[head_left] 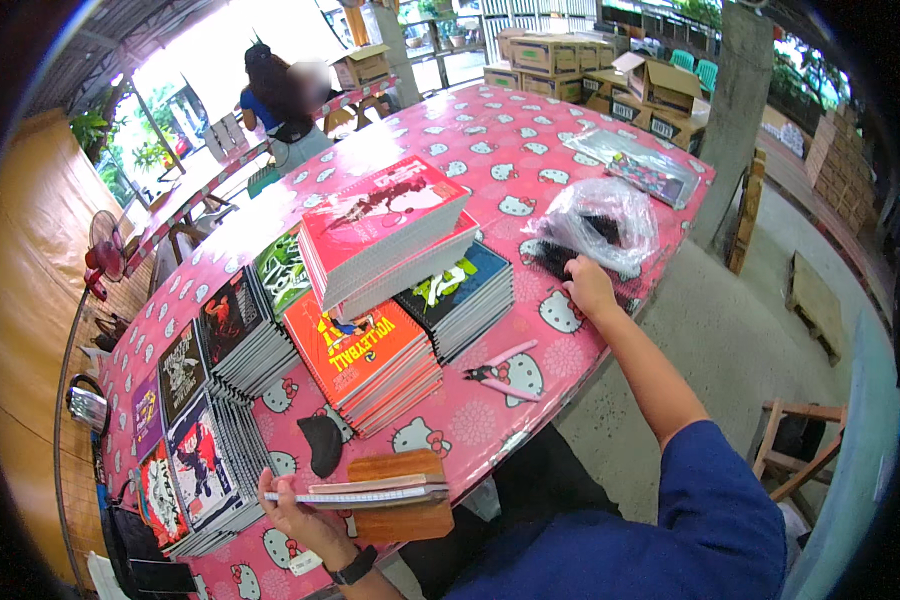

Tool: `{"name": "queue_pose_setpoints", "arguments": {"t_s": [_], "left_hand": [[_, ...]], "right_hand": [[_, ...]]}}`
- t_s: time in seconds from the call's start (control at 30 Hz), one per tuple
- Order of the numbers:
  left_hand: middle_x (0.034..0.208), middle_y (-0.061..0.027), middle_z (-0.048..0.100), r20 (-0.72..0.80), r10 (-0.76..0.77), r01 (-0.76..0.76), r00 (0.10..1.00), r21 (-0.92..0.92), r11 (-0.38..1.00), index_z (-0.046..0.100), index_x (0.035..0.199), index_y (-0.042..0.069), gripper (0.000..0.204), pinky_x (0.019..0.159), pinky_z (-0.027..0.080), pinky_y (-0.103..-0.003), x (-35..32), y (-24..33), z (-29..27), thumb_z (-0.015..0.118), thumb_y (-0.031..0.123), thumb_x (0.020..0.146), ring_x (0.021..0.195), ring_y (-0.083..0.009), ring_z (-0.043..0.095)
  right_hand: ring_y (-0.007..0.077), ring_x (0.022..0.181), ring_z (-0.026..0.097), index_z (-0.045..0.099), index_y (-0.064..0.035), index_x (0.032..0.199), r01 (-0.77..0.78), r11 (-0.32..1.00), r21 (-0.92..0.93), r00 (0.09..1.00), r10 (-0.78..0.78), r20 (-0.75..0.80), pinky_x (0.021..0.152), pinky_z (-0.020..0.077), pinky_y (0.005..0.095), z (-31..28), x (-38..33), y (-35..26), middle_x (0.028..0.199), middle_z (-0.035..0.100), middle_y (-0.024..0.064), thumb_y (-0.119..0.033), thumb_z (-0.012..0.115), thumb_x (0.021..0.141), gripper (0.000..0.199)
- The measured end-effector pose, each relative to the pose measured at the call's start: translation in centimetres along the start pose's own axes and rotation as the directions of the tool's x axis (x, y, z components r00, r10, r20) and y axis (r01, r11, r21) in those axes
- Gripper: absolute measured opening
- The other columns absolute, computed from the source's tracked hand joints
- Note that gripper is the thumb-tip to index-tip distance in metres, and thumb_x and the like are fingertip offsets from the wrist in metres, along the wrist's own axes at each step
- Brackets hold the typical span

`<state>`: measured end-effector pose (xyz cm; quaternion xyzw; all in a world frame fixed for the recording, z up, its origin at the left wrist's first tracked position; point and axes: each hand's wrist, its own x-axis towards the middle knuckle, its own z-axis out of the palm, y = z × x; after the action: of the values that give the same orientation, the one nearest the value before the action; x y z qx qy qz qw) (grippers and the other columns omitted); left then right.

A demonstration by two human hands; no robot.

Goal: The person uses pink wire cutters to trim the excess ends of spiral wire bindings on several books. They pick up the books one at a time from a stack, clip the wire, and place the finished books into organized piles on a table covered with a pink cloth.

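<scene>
Notebook (355,494), thin and flat, is held by its edge in the left hand (295,515), low at the near side of the pink table (490,140). Its far end is laid over a brown wooden board (398,492). Just past it, a dark cloth (322,442) and stacks of colourful notebooks (370,300) are seen, piled in rows across the table. Pink-handled scissors (505,372) are set beside the stacks. Farther off, the right hand (588,287) is stretched out to a clear plastic bag (600,220), and black things by the bag's edge are touched by the fingers; whether they are gripped cannot be told. Cardboard boxes (570,65) are stacked at the far end.
</scene>
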<state>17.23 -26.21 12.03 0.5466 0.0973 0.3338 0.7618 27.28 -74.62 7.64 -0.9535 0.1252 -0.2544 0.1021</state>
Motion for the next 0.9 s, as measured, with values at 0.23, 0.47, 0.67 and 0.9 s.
{"name": "queue_pose_setpoints", "arguments": {"t_s": [0.23,0.47,0.67,0.9], "left_hand": [[0.070,-0.0011,0.050,0.098,0.023,-0.030,0.995,0.078,0.996,0.053,0.105,-0.001,0.029,0.068,0.036,-0.023,0.0,0.8,-2.0,0.052,0.022,0.087,0.069,-0.0080,0.047],[0.072,-0.0020,0.048,0.163,0.039,-0.067,0.986,0.172,0.983,0.055,0.094,0.001,0.027,0.073,0.034,-0.026,0.3,0.3,-2.0,0.048,0.026,0.087,0.072,-0.0108,0.045],[0.074,-0.0020,0.047,0.113,0.097,-0.122,0.989,0.239,0.963,0.055,0.091,0.001,0.034,0.073,0.034,-0.027,-0.3,0.7,-2.1,0.045,0.034,0.086,0.072,-0.0125,0.045],[0.075,-0.0023,0.047,0.169,0.096,-0.139,0.981,0.259,0.956,0.052,0.091,0.002,0.038,0.073,0.036,-0.027,-0.6,0.3,-1.4,0.043,0.039,0.089,0.074,-0.0131,0.046]], "right_hand": [[0.0347,0.092,0.055,0.060,-0.0018,0.093,0.045,0.961,0.271,0.999,-0.038,-0.030,0.079,0.0442,0.0418,-0.3,2.2,-0.7,0.093,0.059,0.0201,-0.012,0.052,0.081,0.018],[0.0399,0.091,0.054,0.057,-0.0014,0.095,-0.010,1.000,0.003,0.998,0.010,-0.061,0.081,0.0444,0.0437,2.0,5.7,4.8,0.100,0.055,0.0220,-0.005,0.043,0.079,0.021],[0.0376,0.083,0.057,0.057,-0.0035,0.089,0.071,0.969,0.235,0.988,-0.037,-0.148,0.075,0.0451,0.0439,1.7,7.3,-0.3,0.086,0.060,0.0207,-0.004,0.050,0.074,0.016],[0.0328,0.087,0.061,0.063,-0.0046,0.099,-0.358,0.933,-0.043,0.889,0.354,0.290,0.077,0.0470,0.0380,-3.7,15.8,8.4,0.098,0.062,0.0191,-0.014,0.060,0.071,0.030]]}}
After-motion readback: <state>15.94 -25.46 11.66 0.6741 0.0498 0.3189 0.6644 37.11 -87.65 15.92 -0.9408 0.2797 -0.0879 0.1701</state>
